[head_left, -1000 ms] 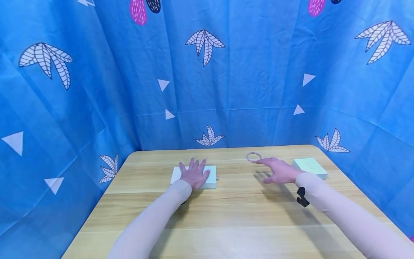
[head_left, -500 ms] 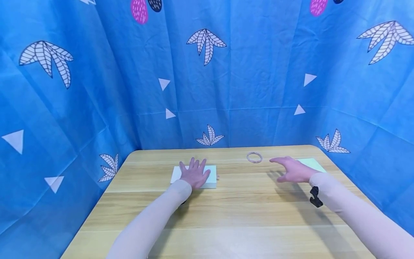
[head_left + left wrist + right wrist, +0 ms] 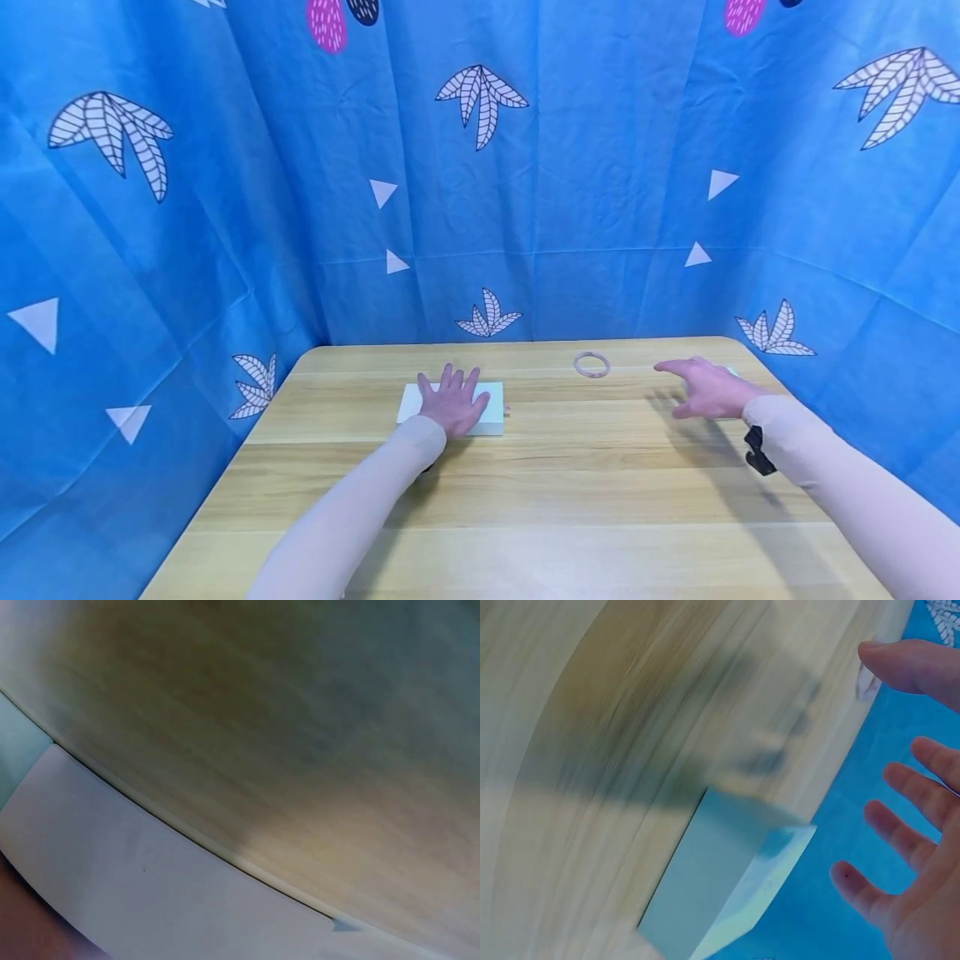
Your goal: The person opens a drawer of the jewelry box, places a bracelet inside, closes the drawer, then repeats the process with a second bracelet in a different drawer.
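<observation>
My left hand (image 3: 452, 403) lies flat with spread fingers on a pale, whitish box (image 3: 491, 407) left of the table's middle. A tiny pink bit (image 3: 507, 410) sticks out at the box's right side. In the left wrist view the side of this box (image 3: 150, 862) shows along the lower left. My right hand (image 3: 708, 392) hovers empty at the right, fingers apart and thumb out. Beneath it a pale green box (image 3: 705, 877) stands on the table, mostly hidden by the hand in the head view. Beyond the hand, a pinkish ring (image 3: 592, 375) lies flat.
The wooden table (image 3: 525, 483) has its far edge close to a blue patterned curtain (image 3: 585, 183), which also hangs along the left and right sides. A black strap piece (image 3: 760, 451) sits at the right wrist.
My right hand has moved rightward, away from the ring and over the pale green box, covering most of it. The left hand keeps its place on the whitish box.
</observation>
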